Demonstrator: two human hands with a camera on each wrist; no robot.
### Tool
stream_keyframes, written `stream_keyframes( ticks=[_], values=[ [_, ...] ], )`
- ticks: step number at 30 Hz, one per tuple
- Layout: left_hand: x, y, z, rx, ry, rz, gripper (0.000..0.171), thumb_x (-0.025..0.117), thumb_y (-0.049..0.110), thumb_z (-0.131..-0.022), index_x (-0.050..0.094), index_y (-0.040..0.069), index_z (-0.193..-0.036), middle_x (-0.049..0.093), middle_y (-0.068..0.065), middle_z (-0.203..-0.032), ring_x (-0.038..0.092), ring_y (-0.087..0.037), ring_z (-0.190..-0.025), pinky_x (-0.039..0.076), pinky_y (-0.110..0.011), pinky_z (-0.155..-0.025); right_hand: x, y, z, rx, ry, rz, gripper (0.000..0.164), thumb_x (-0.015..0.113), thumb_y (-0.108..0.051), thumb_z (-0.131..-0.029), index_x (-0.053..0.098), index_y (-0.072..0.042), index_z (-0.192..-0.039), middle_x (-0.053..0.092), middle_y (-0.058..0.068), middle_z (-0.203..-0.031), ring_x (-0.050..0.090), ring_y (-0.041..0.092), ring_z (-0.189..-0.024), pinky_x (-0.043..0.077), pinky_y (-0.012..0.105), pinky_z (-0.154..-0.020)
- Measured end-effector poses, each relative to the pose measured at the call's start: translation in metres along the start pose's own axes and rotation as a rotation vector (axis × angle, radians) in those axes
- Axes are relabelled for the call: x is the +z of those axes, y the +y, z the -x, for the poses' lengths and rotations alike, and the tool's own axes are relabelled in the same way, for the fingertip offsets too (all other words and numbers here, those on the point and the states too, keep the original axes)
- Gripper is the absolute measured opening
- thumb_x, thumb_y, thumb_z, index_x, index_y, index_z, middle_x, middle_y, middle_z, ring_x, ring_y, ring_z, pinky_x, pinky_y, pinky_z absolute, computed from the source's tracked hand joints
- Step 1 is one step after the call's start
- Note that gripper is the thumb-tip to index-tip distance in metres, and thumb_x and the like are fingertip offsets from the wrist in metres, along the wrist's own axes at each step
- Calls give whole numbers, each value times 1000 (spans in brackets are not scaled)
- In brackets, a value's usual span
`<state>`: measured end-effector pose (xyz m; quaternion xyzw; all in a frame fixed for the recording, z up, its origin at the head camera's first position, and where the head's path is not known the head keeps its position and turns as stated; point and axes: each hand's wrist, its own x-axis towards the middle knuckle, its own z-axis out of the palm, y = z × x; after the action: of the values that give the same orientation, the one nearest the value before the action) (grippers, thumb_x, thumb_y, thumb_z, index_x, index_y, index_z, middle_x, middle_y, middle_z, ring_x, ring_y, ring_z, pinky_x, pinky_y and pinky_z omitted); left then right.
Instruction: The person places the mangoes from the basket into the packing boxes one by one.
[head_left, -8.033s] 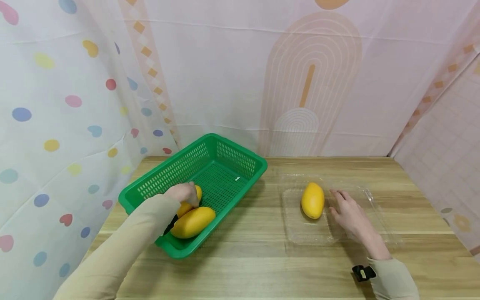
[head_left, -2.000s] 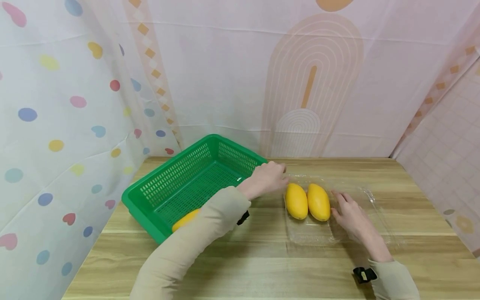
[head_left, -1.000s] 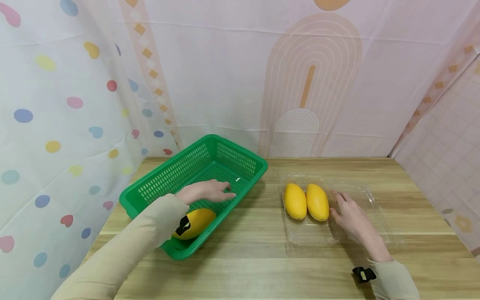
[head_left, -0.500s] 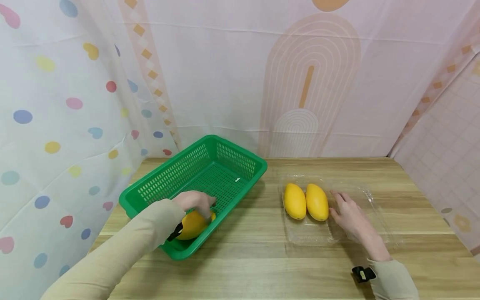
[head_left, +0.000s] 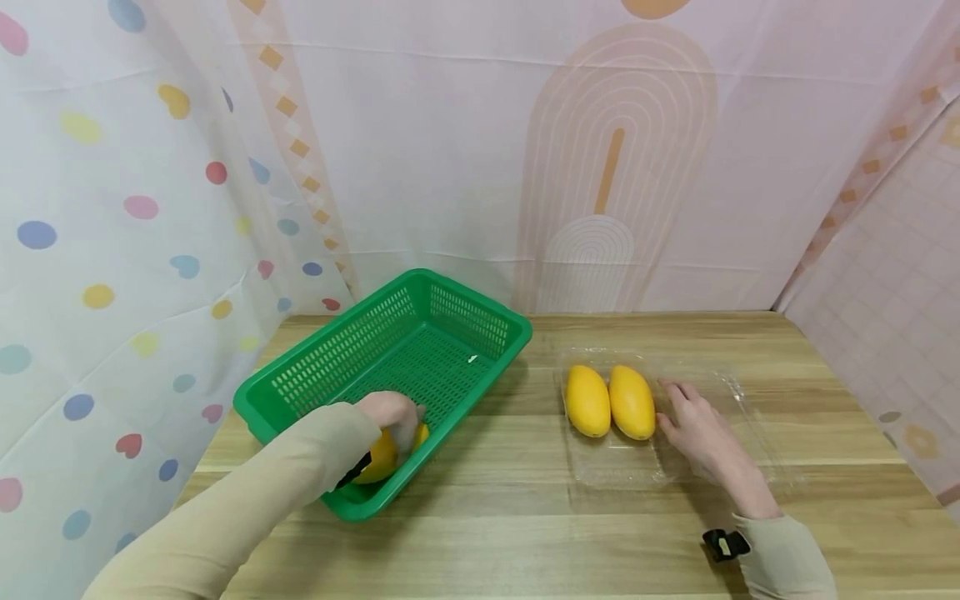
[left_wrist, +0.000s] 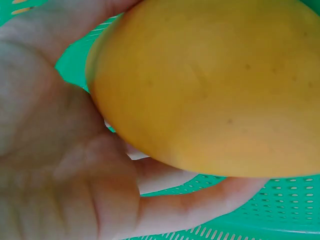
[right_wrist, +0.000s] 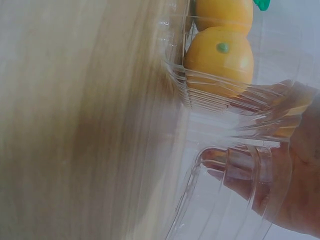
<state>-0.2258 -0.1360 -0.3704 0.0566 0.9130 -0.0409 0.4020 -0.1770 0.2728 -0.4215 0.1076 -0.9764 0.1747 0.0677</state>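
My left hand (head_left: 393,412) reaches into the green basket (head_left: 483,387), with its fingers curled round a yellow mango (head_left: 378,458). In the left wrist view that mango (left_wrist: 210,90) fills the space between thumb and fingers, close over the basket's slotted floor. My right hand (head_left: 701,433) holds a clear plastic clamshell container (head_left: 611,471) at its middle ridge. The right wrist view shows thumb and fingers on either side of the plastic wall, partly seen through it. Two mangoes, a left one (head_left: 588,402) and a right one (head_left: 632,402), lie side by side in the container's left half.
The basket stands at an angle on the left of the wooden table (head_left: 510,542), with a small white scrap (head_left: 472,359) on its floor. The container's other half (head_left: 738,417) spreads open to the right. Patterned curtains (head_left: 450,167) close off the back and sides.
A second mango has come from the basket into the container. My left hand has since gone back to the basket and closed round the mango there. The right hand stays in place.
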Motion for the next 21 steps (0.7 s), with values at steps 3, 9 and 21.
stream_keyframes(
  ticks=[3, 9, 21],
  values=[
    [1, 1, -1, 0, 8, -29, 88, 72, 12, -81, 21, 13, -152, 21, -15, -158, 24, -34, -143, 37, -49, -106, 0, 0, -1, 5, -5, -3, 54, 60, -8, -89, 40, 9, -136, 46, 35, -130, 55, 51, -108, 48, 57, -86],
    [-2, -2, -2, -32, -17, 66, 89, 66, 13, -84, 12, 16, -154, 15, -18, -158, 36, -34, -128, 46, -49, -93, -1, -1, -1, 15, -18, -10, 55, 59, -8, -89, 39, 9, -137, 45, 35, -131, 53, 52, -111, 47, 59, -87],
    [-22, -3, 7, 92, 90, 151, 102, 73, 29, -78, 6, 18, -154, 31, -15, -152, 49, -27, -111, 50, -45, -82, 0, 0, 0, 7, -1, -4, 55, 61, -7, -88, 40, 9, -136, 48, 35, -128, 55, 51, -107, 48, 58, -85]
  ],
)
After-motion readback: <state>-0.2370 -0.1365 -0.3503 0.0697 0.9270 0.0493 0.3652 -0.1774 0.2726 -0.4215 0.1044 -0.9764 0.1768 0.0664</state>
